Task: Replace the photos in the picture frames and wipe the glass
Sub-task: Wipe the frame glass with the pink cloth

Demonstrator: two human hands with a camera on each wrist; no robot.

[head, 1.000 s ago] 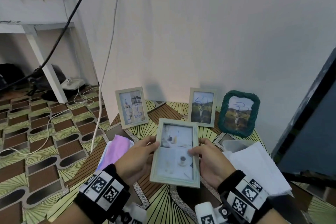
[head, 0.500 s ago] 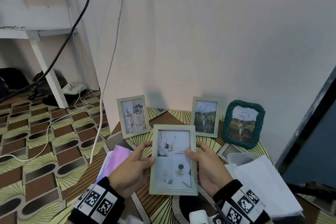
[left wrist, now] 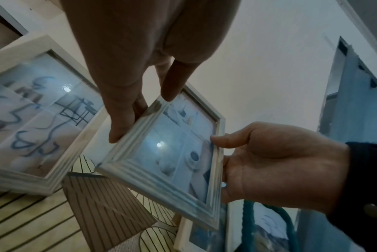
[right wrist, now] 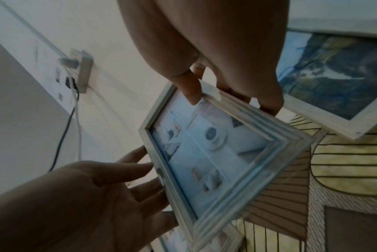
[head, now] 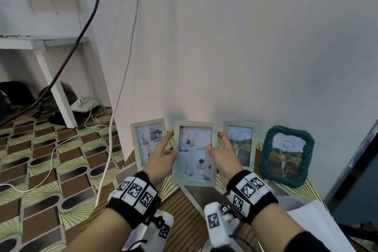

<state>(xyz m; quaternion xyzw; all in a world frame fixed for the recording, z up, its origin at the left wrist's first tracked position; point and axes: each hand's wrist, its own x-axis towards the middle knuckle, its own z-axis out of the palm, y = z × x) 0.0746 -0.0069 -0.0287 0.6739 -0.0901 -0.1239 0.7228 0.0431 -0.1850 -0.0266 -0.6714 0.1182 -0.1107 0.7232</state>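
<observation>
Plainly, one pale frame is up off the counter, held upright at the middle of the head view between both hands: the left hand at 9 o'clock of it with thumb on the front edge and fingers behind, the right hand at 3 o'clock pinching the other edge the same way. So each grip is closed round this frame. Its glass looks free of marks and it shows a light interior collage, so I judge this one finished and about to go back into the row. Three frames lean against the wall: the left frame, the dog-photo frame and the green woven frame at 3 o'clock. All three carry blue scribbles on the glass, so wiping remains; whether their photos are swapped cannot be told.
</observation>
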